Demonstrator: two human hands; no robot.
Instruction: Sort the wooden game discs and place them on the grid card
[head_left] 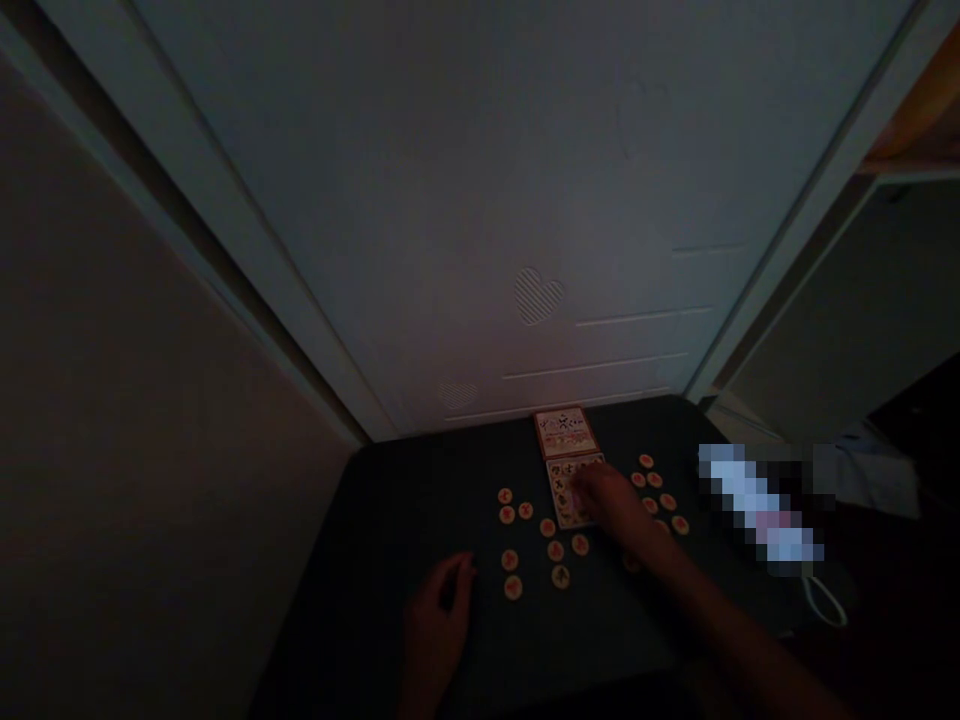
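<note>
An open Chinese chess box lies on the dark tabletop, its printed lid (566, 432) folded back toward the white panel. Rows of round pieces with dark characters sit in its tray (556, 508). Over the tray's right side is my right hand (609, 498), fingers closed and pointing down among the pieces; what they pinch is hidden. My left hand (439, 610) rests near the front left, fingers curled and closed, with nothing visible in them. Loose chess pieces with red characters (510, 560) lie between my hands. One nearby piece (560, 577) has a dark character.
More red-marked pieces (667, 502) lie right of the box, partly covered by my right forearm. A pixelated pale object (757, 505) with a loop strap (825, 603) is at the table's right edge. A white panel with heart patterns (537, 296) rises behind the table (420, 490).
</note>
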